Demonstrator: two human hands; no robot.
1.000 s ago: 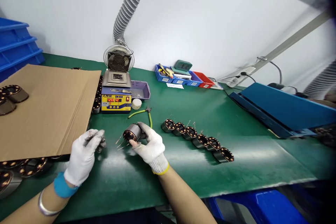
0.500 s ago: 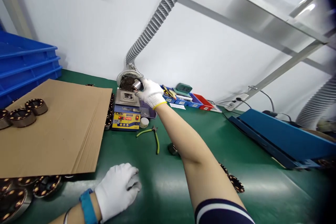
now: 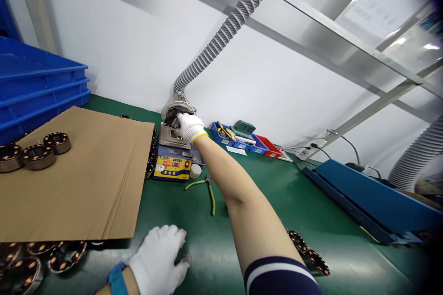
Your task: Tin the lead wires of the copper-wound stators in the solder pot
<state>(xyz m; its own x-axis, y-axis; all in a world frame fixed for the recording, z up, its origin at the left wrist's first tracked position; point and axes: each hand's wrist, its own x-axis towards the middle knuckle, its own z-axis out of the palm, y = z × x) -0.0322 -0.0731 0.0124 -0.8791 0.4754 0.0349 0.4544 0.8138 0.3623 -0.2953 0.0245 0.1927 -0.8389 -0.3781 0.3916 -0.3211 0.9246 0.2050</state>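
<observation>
My right hand (image 3: 190, 126), in a white glove, reaches out to the solder pot (image 3: 175, 137) at the back of the bench. Its fingers are closed around a metal motor stator (image 3: 175, 122), mostly hidden by the glove, just above the pot. Below it, the pot's yellow and blue control box (image 3: 172, 164) shows red lit digits. My left hand (image 3: 161, 258), also gloved, rests low over the green bench top (image 3: 204, 244) with thumb and fingers apart and nothing in it. Green-handled cutters (image 3: 209, 189) lie between the hands, beside a small round white tub (image 3: 195, 171).
Several copper-wound stators (image 3: 38, 156) stand on a cardboard sheet (image 3: 86, 179) at left, with more below its front edge. Blue crates (image 3: 44, 87) are stacked behind. A fume hose (image 3: 224, 32) comes down to the pot. Small bins (image 3: 259, 145) and a blue metal cover (image 3: 374, 198) occupy the right.
My right hand has lowered the stator and brought it a little left, closer over the solder pot. The left hand's thumb and fingers have spread. The view has shifted slightly.
</observation>
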